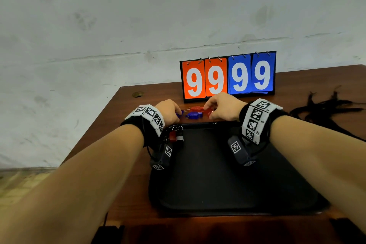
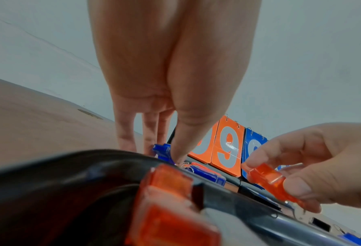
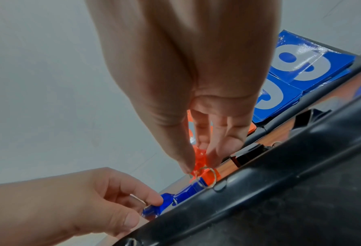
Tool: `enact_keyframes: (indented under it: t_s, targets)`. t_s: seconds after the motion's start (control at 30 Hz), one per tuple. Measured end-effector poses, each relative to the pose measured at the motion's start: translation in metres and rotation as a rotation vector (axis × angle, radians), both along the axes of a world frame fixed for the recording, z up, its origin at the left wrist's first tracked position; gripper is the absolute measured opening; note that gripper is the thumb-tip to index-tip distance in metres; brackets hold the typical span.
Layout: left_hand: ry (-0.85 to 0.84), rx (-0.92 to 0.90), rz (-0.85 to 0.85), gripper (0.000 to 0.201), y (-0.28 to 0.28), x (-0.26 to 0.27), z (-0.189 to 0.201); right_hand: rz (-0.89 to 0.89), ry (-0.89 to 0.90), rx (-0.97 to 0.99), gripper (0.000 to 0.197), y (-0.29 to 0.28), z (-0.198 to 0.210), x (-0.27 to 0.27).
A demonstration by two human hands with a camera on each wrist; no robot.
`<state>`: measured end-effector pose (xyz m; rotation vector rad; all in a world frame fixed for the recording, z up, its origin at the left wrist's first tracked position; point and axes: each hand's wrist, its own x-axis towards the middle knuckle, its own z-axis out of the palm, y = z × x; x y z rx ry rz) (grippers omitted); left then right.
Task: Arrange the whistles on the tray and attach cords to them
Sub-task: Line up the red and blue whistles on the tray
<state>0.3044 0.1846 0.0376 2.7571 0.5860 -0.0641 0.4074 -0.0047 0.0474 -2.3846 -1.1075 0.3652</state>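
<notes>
Beyond the black tray's far rim, my left hand pinches a blue whistle between thumb and fingers. My right hand pinches a clear red whistle whose metal ring hangs below the fingertips. Between the hands, another blue whistle and another red whistle lie on the table. A red whistle and a black one lie side by side in the tray's far left corner. A heap of black cords lies on the table to the right.
A flip scoreboard showing 99 99 stands just behind the whistles. The brown table's left edge runs close to my left arm. A white wall rises behind the table.
</notes>
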Motion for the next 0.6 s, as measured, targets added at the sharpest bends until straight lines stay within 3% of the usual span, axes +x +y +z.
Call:
enact_keyframes:
  t_s: [0.27, 0.33, 0.47, 0.6]
  targets:
    - [-0.265, 0.021, 0.108, 0.022, -0.016, -0.022, 0.016, -0.026, 0.045, 0.095, 0.005, -0.019, 0.009, -0.017]
    - [-0.315, 0.009, 0.119, 0.019, -0.021, -0.029, 0.024, -0.041, 0.069, 0.116, 0.011, -0.024, 0.012, -0.023]
    - [-0.322, 0.016, 0.131, 0.02, -0.039, -0.044, 0.034, -0.064, 0.118, 0.146, 0.049, -0.037, 0.016, -0.04]
    - [-0.311, -0.036, 0.119, 0.023, -0.055, -0.056, 0.041, -0.075, 0.107, 0.122, 0.042, -0.046, 0.023, -0.051]
